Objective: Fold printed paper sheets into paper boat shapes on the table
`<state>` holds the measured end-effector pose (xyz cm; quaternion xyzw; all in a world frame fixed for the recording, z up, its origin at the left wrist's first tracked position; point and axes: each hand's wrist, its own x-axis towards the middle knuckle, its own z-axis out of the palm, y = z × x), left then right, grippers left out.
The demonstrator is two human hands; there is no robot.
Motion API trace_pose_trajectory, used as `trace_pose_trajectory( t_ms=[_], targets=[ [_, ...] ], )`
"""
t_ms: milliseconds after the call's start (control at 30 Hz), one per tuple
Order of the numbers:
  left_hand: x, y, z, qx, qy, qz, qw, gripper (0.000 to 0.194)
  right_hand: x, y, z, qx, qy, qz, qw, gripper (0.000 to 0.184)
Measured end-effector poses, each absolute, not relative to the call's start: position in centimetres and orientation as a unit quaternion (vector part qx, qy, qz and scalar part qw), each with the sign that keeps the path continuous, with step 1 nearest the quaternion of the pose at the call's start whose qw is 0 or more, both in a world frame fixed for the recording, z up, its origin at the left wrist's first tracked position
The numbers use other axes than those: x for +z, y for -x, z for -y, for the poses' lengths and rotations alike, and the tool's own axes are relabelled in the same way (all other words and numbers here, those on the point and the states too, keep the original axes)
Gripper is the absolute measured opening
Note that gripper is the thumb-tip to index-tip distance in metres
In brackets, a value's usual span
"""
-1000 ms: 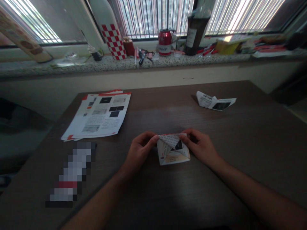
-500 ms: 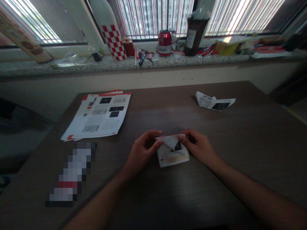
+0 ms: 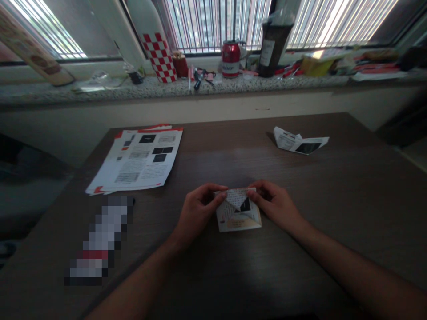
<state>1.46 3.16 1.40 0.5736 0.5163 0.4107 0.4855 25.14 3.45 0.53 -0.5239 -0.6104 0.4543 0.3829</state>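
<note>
A small folded sheet of printed paper (image 3: 238, 213), roughly rectangular with a triangular flap at its top, is held over the middle of the table. My left hand (image 3: 202, 209) pinches its upper left corner between thumb and fingers. At the upper right corner, my right hand (image 3: 275, 202) grips it the same way, thumb on the near face. The fingertips behind the paper are partly hidden. Farther off to the right lies a folded paper boat (image 3: 300, 142) made of similar printed paper, apart from both hands.
A stack of printed sheets (image 3: 136, 160) lies at the table's back left, with a pixelated, phone-shaped object (image 3: 100, 240) nearer me. Beyond the brown table (image 3: 220, 151), a granite windowsill (image 3: 133, 92) bears a red can (image 3: 230, 60), a dark-filled cup (image 3: 271, 49), a checkered bottle (image 3: 160, 58) and clutter.
The folded paper has shifted slightly left and its top edge looks more level. Both hands keep their pinch, the left thumb a little higher.
</note>
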Motion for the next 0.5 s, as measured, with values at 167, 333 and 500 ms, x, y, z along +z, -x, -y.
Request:
trace_pose_trajectory(
  t_ms=[167, 333, 500],
  targets=[
    [1.1, -1.3, -3.5, 0.395, -0.598, -0.518, 0.467, 0.020, 0.2, -25.2, -3.6, 0.451, 0.523, 0.617, 0.378, 0.029],
    [0.8, -1.2, -3.9, 0.345, -0.668, -0.524, 0.400, 0.015, -0.2, -25.4, -4.3, 0.394, 0.527, 0.671, 0.341, 0.028],
    [0.2, -1.6, -4.3, 0.317, -0.725, -0.519, 0.324, 0.011, -0.4, -25.6, -5.0, 0.316, 0.536, 0.724, 0.297, 0.020]
  ],
)
